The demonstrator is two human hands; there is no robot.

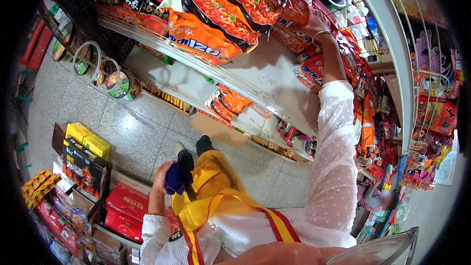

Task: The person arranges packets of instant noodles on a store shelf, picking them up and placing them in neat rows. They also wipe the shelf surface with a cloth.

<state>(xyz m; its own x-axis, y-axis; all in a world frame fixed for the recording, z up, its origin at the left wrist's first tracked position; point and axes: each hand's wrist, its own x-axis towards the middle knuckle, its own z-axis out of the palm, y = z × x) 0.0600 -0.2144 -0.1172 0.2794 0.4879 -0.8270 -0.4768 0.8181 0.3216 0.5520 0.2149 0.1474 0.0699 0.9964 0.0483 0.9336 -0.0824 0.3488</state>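
Note:
My left hand (161,177) is closed around a bunched dark blue cloth (178,179), low in front of my yellow apron (211,176). My right hand (317,23) reaches far onto a metal store shelf. Its fingers and thumb are spread against orange-red packets of instant noodles (294,35) at the back; whether they grip one cannot be told. Left of that hand, large orange noodle multipacks (209,36) lean together along the shelf's front rail (220,82). More red noodle packets (311,71) lie under my right forearm.
A lower shelf holds an orange noodle pack (230,101). Noodle bowls (123,84) with clear plastic rings hang off the shelf's left end. A black carton (84,167) and red boxes (125,206) stand at lower left. Wire racks (423,81) rise at right; another person (375,198) is beyond.

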